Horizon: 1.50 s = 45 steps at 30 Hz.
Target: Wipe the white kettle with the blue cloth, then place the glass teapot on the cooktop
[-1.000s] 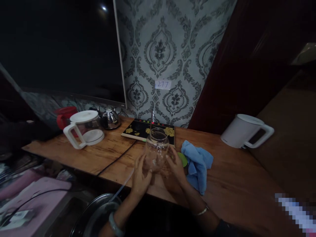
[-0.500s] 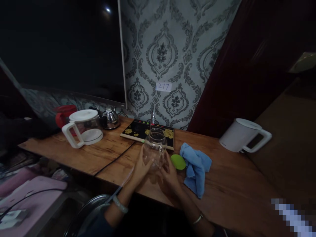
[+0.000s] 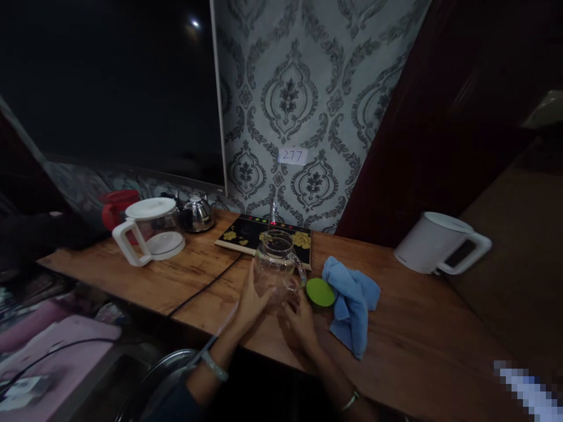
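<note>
A clear glass teapot, without a lid, stands upright between my hands near the front of the wooden table. My left hand is wrapped around its left side. On the lower right, my right hand grips the glass near the base, under the handle, which now points right. Just right of the teapot lies a round green lid or pad, beside a crumpled blue cloth. Directly behind is a black tea stove panel with yellow flowers and a thin metal spout.
At the left stand a white-lidded glass jug, a red jug and a steel kettle. A white electric kettle stands at the right. A black cable crosses the table. Below the front edge is a metal basin.
The teapot has turned between my hands, so its handle has swung from the front to the right. My right hand has shifted slightly lower on the glass.
</note>
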Each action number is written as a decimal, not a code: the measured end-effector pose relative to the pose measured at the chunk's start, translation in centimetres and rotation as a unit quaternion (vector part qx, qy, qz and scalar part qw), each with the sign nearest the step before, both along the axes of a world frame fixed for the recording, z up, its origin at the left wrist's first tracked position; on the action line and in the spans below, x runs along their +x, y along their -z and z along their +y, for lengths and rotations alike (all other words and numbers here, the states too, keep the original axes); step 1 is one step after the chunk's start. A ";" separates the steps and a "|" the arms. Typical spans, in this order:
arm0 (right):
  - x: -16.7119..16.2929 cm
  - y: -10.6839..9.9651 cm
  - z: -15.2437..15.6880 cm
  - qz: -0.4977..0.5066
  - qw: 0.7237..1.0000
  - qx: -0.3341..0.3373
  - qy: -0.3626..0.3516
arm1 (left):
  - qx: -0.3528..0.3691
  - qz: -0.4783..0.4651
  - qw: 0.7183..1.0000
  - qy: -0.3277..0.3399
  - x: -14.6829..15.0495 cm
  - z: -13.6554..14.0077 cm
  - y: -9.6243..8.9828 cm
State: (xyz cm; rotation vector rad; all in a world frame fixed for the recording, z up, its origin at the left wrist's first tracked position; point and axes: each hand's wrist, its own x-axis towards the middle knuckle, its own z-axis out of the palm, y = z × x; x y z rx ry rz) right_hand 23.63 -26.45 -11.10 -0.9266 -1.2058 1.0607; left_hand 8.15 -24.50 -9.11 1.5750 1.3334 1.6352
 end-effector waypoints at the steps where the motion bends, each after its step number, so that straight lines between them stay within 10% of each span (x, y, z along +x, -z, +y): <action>1: -0.1 0.0 0.0 -0.008 1.000 -0.001 0.000 | -0.009 -0.003 1.000 0.008 0.2 0.0 0.0; 24: -0.1 0.3 2.8 -0.103 0.994 0.023 0.040 | -0.023 0.066 0.996 -0.060 1.5 -2.2 0.7; 30: 4.7 -2.3 0.1 -0.331 0.925 0.143 0.124 | -0.006 0.123 0.990 -0.072 1.1 -2.6 1.4; 36: 8.9 -2.6 0.5 -0.523 0.828 0.101 0.175 | -0.009 0.123 0.991 -0.050 1.3 -2.6 1.2; 45: 8.2 -3.3 0.1 -0.595 0.785 0.071 0.160 | -0.003 0.124 0.991 -0.054 1.3 -2.8 0.9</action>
